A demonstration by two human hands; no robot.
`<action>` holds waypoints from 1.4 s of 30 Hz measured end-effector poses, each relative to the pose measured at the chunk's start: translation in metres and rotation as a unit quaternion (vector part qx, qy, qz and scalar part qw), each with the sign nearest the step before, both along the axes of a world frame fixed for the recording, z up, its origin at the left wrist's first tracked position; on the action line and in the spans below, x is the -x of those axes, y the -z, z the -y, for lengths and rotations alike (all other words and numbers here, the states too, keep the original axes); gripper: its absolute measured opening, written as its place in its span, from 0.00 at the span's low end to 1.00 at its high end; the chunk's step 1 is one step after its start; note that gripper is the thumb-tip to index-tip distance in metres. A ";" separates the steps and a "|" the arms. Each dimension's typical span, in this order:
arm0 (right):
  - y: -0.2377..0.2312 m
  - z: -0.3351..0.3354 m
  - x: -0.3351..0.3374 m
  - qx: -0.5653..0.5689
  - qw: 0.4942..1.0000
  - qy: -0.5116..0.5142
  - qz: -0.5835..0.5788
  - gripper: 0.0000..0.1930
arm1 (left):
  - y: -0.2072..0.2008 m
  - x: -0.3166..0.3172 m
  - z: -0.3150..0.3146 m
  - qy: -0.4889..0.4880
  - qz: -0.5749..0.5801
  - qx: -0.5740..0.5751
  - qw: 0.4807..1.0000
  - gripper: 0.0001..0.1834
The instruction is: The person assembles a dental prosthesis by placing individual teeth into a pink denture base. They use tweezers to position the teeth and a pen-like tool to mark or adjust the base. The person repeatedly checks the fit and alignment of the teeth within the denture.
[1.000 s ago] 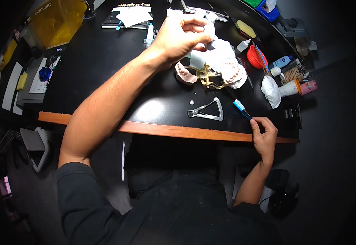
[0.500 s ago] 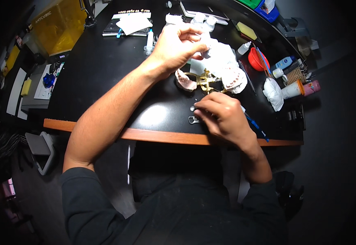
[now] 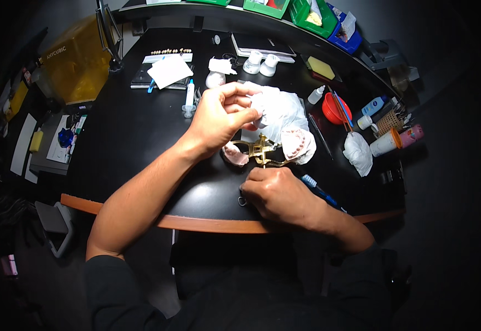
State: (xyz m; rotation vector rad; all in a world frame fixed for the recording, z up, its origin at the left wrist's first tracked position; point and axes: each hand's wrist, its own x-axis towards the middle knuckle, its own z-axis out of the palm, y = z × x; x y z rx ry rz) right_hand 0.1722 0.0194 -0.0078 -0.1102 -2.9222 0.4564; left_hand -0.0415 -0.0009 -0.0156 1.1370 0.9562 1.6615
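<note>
My left hand [image 3: 222, 117] is raised over the desk, thumb and fingers pinched on the edge of a crumpled white plastic sheet [image 3: 287, 113]. Just below it lies a brass dental articulator [image 3: 261, 148], hinged open. A pinkish-white dental cast [image 3: 235, 154] is on its left side, and another cast with a row of teeth [image 3: 299, 145] on its right. Close to the desk's front edge, my right hand [image 3: 281, 193] is closed, knuckles up; its fingertips and anything in them are hidden. A small metal ring [image 3: 242, 201] shows on the desk beside these fingers.
To the right are a blue toothbrush [image 3: 323, 191], a red bowl [image 3: 336, 108], a crumpled white bag [image 3: 358, 153] and several bottles. Farther back stand two white jars [image 3: 261, 64]. A syringe [image 3: 189, 99] and a white paper pad [image 3: 170, 71] lie on the left.
The view has tipped up, so the desk sits lower and the back bins show. My right hand has turned knuckles up and closed over where the ring lay. My left hand keeps its pinch.
</note>
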 end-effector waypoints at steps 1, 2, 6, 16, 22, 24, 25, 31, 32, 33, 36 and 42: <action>0.000 -0.001 -0.001 0.000 1.000 -0.003 0.000 0.04 | -0.001 -0.001 0.000 0.001 -0.001 0.003 1.000 0.20; -0.001 -0.002 -0.002 0.004 1.000 -0.002 0.003 0.04 | -0.001 -0.001 0.000 0.004 0.002 0.008 1.000 0.20; -0.001 -0.007 -0.001 0.036 0.999 -0.001 -0.002 0.04 | 0.000 -0.005 0.002 0.009 0.021 0.011 1.000 0.20; -0.003 -0.018 -0.005 0.123 0.972 -0.028 -0.199 0.11 | -0.006 -0.010 0.006 0.042 0.060 0.018 0.997 0.21; -0.015 -0.039 -0.011 0.149 0.889 0.100 -0.421 0.12 | -0.007 -0.016 0.013 0.088 0.072 0.040 0.993 0.22; -0.013 -0.037 -0.011 0.229 0.863 0.149 -0.424 0.11 | -0.010 -0.020 0.017 0.110 0.081 0.052 0.989 0.23; -0.012 -0.037 -0.012 0.246 0.860 0.140 -0.425 0.11 | -0.012 -0.022 0.019 0.122 0.076 0.053 0.988 0.23; -0.011 -0.040 -0.013 0.305 0.858 0.116 -0.396 0.09 | -0.005 -0.026 0.016 0.119 0.060 0.030 0.991 0.23; -0.011 -0.039 -0.012 0.316 0.857 0.119 -0.390 0.09 | -0.004 -0.026 0.016 0.116 0.060 0.031 0.991 0.23; -0.013 -0.039 -0.013 0.324 0.855 0.125 -0.386 0.09 | -0.004 -0.027 0.016 0.116 0.059 0.031 0.991 0.23; -0.015 -0.043 -0.016 0.309 0.867 0.102 -0.377 0.09 | -0.009 -0.024 0.018 0.125 0.062 0.036 0.990 0.23; -0.018 -0.048 -0.020 0.307 0.871 0.086 -0.375 0.10 | -0.009 -0.022 0.018 0.117 0.067 0.049 0.990 0.24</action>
